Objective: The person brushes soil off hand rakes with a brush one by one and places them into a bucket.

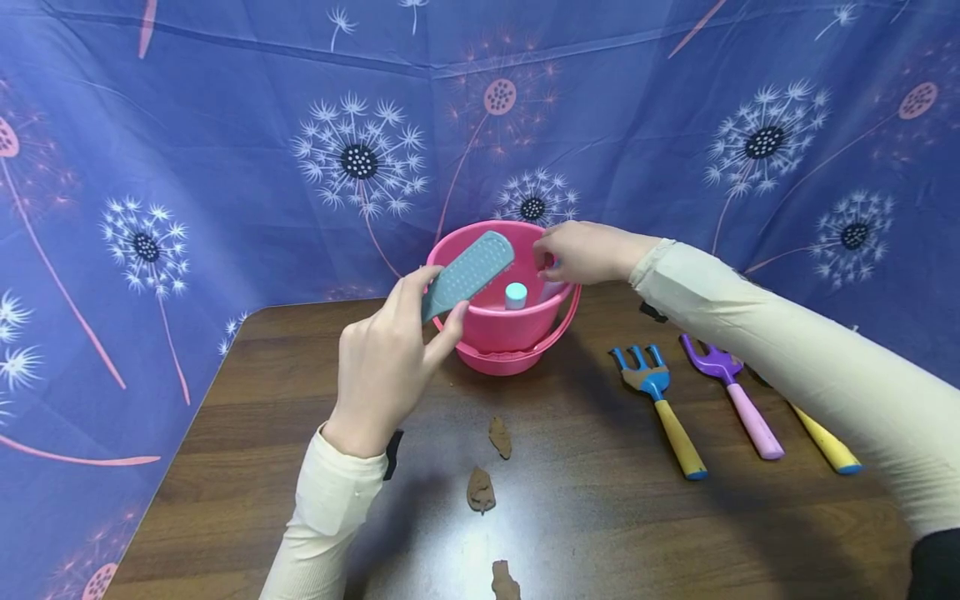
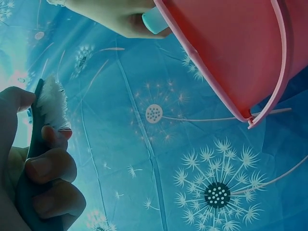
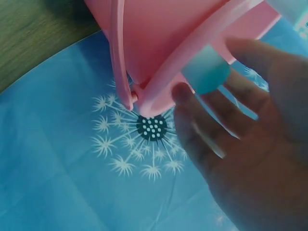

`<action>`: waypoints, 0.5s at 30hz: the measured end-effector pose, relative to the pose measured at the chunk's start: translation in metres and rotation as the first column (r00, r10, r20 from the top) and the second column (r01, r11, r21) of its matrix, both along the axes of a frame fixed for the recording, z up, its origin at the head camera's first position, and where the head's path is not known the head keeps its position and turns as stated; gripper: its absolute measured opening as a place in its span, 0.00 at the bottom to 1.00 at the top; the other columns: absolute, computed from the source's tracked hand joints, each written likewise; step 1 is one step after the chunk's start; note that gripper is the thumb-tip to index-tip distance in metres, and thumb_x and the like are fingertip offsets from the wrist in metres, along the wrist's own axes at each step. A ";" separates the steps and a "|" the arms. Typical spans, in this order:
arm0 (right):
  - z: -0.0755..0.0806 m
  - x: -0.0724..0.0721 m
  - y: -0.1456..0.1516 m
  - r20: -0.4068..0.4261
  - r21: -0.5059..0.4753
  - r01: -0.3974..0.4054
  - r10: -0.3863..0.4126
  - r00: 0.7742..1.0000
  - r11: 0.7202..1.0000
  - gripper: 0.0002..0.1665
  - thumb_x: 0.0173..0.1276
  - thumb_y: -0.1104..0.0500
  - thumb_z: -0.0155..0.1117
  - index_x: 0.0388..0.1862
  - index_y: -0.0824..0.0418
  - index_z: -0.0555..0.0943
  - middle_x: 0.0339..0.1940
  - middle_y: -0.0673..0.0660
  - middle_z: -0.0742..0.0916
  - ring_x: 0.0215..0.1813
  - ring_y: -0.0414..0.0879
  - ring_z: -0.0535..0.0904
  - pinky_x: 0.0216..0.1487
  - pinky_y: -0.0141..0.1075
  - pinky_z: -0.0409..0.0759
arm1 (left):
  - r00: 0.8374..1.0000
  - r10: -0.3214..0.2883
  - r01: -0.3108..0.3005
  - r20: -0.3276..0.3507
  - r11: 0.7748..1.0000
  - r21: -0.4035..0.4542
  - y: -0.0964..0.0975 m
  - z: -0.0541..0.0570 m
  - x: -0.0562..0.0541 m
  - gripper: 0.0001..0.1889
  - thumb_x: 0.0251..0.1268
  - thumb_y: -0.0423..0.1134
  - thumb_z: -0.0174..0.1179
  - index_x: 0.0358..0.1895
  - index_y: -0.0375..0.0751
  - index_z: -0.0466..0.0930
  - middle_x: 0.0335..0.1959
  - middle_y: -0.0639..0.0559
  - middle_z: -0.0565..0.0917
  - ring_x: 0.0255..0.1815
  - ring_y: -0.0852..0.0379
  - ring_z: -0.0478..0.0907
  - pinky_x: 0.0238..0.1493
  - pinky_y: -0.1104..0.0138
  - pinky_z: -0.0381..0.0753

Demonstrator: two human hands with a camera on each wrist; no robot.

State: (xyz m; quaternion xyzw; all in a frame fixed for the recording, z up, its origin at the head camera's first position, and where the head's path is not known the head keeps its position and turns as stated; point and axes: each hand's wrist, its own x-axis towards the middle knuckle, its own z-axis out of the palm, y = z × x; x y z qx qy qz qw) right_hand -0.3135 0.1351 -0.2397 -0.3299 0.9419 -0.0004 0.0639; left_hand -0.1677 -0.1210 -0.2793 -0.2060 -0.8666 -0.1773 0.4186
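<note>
Head: the left hand (image 1: 382,358) grips a flat, bumpy teal brush (image 1: 471,279), mid-frame, by a round pink bucket (image 1: 501,331). Left wrist: fluffy white bristles (image 2: 54,103), left. Right wrist: the right hand (image 3: 255,154), right, spreads loose fingers near a round cap (image 3: 211,79).

Left hand (image 1: 385,360) in a firm grip, right hand (image 1: 583,252) loose and stretched out
So the left arm (image 1: 322,521) comes up from the bottom edge in a cream sleeve (image 1: 337,492), fingers curled with the thumb across from them. Right arm (image 1: 780,350) slants in from the right, covered in cream too, hand out ahead with its fingers softly bent and a bit spread. Tbh can't really say how far those right fingertips bend, they're partly hidden in the right wrist view.
</note>
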 end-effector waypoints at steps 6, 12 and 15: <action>0.008 0.028 0.010 -0.160 -0.108 0.136 -0.152 0.975 0.985 0.24 0.77 0.49 0.58 0.64 0.61 0.75 0.55 0.60 0.82 0.51 0.53 0.82 0.50 0.52 0.82 | 1.000 0.004 -0.004 -0.004 1.000 0.003 -0.001 0.000 0.000 0.24 0.70 0.52 0.61 0.57 0.36 0.77 0.38 0.46 0.87 0.15 0.54 0.76 0.14 0.63 0.69; -0.006 0.082 0.033 -0.201 -0.221 0.284 -0.328 0.923 0.933 0.18 0.77 0.48 0.56 0.53 0.60 0.77 0.41 0.56 0.84 0.33 0.48 0.80 0.31 0.45 0.79 | 1.000 -0.013 0.013 0.002 1.000 0.001 0.000 0.001 0.001 0.23 0.71 0.51 0.62 0.57 0.36 0.77 0.38 0.46 0.87 0.16 0.54 0.78 0.15 0.61 0.72; -0.027 0.105 0.052 -0.149 -0.170 0.327 -0.352 0.924 0.930 0.14 0.76 0.48 0.56 0.40 0.57 0.78 0.29 0.51 0.82 0.24 0.43 0.75 0.24 0.40 0.72 | 1.000 -0.020 0.020 0.006 1.000 0.002 0.000 0.001 0.001 0.23 0.71 0.51 0.62 0.57 0.36 0.77 0.39 0.46 0.87 0.16 0.54 0.78 0.15 0.62 0.72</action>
